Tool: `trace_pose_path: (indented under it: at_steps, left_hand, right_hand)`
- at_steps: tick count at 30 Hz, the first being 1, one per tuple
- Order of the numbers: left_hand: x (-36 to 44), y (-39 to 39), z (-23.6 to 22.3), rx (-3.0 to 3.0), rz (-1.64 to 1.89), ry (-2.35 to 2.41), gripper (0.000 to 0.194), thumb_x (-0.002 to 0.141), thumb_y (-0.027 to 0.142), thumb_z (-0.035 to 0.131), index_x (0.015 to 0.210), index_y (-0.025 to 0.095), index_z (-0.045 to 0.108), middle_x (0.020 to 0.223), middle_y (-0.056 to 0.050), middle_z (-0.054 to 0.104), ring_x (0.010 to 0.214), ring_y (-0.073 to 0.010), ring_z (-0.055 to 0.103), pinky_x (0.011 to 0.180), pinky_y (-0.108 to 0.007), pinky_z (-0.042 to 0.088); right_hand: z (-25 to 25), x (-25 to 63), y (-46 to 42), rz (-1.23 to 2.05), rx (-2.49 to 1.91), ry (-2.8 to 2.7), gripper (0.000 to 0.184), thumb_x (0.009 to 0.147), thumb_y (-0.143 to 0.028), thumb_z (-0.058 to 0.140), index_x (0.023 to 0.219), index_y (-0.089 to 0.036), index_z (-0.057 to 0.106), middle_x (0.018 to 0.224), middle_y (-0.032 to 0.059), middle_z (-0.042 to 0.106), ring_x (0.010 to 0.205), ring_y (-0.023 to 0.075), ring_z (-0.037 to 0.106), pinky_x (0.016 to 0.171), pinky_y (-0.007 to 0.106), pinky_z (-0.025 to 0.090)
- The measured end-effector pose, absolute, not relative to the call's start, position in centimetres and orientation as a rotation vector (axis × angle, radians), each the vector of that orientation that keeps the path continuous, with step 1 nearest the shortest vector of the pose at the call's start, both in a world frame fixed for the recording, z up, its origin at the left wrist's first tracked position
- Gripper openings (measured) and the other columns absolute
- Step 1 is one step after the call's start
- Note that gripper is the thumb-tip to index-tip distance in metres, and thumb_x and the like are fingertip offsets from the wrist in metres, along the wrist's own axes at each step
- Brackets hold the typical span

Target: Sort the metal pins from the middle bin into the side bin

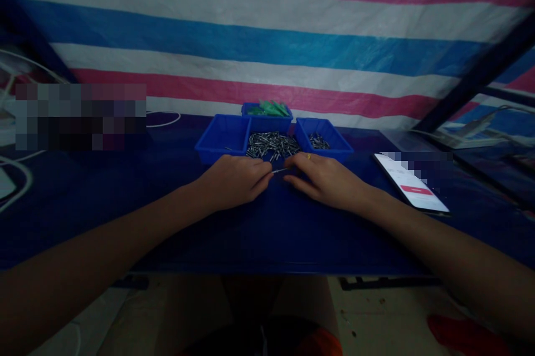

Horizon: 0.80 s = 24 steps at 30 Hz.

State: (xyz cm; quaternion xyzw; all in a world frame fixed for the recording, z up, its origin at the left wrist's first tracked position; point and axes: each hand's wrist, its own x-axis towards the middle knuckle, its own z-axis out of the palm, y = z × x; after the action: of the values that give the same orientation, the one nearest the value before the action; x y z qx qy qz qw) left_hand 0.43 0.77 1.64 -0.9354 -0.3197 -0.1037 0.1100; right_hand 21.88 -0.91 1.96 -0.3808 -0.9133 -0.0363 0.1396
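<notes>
A thin silver metal pin (279, 170), perhaps a rivet or a screw, lies between my two hands just above the blue table. My left hand (239, 179) pinches its left end between thumb and fingers. Around the right end, my right hand (320, 178), with a ring on one finger, has its thumb and fingertips apart. Whether they touch the pin is unclear. Just beyond my hands is a loose pile of similar metal pins (273, 144). A blue bin (223, 134) at the left holds a thin piece or two. More small metal pieces (318, 141) lie in the right blue bin (337, 141).
Behind the pile, a third blue bin (267, 120) holds green packets (273, 108). A lit phone (412, 186) lies on the table (251, 239) at the right. White cables (165, 122) run along the left. A striped sheet (267, 38) hangs at the back.
</notes>
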Motion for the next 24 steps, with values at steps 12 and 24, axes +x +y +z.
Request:
trace_pose_path:
  at_steps: [12,24]
  left_hand:
    - [0.5,1.0,1.3,-2.694,-0.227,-1.071,0.029,0.093,0.031,0.03,0.09,0.019,0.056,0.079,-0.001,0.066,0.072,-0.0171,0.064,0.053,-0.026,0.034]
    - [0.4,0.7,1.6,-2.774,-0.107,-1.064,0.026,0.09,0.033,0.037,0.097,0.02,0.059,0.089,-0.002,0.064,0.077,-0.0163,0.062,0.053,-0.024,0.036]
  right_hand:
    - [2.0,21.8,-1.1,-0.081,-0.931,-2.785,0.027,0.093,-0.031,0.037,0.095,-0.013,0.057,0.086,0.0068,0.059,0.079,0.016,0.056,0.073,0.029,0.045]
    - [3.2,23.9,0.8,-0.564,-1.675,-2.34,0.034,0.09,-0.04,0.037,0.101,-0.016,0.058,0.093,0.0117,0.064,0.076,0.0232,0.06,0.059,0.032,0.043]
